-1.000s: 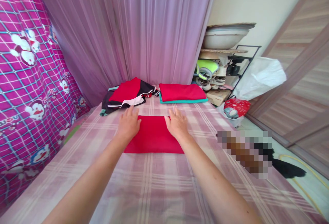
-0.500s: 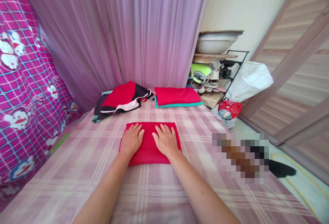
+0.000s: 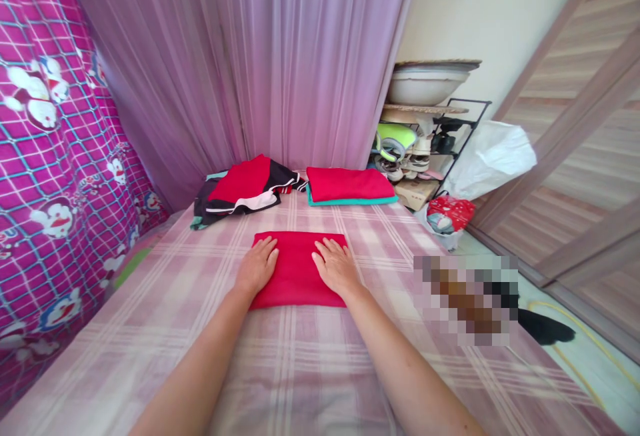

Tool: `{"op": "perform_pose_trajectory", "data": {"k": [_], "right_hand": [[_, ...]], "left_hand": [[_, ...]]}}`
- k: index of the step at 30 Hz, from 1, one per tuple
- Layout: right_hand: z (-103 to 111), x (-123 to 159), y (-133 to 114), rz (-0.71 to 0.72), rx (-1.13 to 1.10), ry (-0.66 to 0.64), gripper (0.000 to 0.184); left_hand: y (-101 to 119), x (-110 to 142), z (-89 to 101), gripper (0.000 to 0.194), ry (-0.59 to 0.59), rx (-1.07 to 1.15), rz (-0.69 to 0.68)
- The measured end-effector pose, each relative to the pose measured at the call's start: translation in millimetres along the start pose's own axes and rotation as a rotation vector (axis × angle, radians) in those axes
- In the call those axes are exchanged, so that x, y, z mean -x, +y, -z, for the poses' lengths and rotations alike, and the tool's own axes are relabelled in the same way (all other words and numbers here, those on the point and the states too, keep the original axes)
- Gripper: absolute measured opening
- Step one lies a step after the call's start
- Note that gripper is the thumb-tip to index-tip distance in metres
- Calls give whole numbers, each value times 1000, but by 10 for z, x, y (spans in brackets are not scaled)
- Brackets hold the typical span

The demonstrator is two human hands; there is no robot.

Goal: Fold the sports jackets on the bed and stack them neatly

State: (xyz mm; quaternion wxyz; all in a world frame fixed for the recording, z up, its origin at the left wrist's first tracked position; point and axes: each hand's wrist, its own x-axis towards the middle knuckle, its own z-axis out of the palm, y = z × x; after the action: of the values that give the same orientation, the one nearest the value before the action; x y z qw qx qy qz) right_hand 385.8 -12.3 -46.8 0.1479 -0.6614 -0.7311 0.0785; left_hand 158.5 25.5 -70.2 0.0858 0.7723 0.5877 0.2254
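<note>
Red cloth [image 3: 296, 279], one folded piece, lies under two hands [image 3: 257, 267] [image 3: 337, 268].

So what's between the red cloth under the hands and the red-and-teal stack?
Only plaid sheet between the red cloth and the stack, as the head view shows.
</note>
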Motion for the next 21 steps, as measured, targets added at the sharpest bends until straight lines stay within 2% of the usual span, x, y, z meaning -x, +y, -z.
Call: {"op": "perform_pose_trajectory", "data": {"k": [6,10,16,19,21], "right_hand": [[0,409,238,-15,-1,13,52],[-59,718,470,-12,12,94,51],[-157,867,727,-76,12,302,48],[-185,859,747,-85,8,324,42],[-191,851,732,-116,-1,299,39]], "left_hand": [[158,17,79,49,18,-111,-24],[237,79,177,50,72,-161,-14],[-58,518,260,51,231,-65,160],[-169,743,260,50,264,-63,189],[-162,818,265,48,244,-82,247]]}}
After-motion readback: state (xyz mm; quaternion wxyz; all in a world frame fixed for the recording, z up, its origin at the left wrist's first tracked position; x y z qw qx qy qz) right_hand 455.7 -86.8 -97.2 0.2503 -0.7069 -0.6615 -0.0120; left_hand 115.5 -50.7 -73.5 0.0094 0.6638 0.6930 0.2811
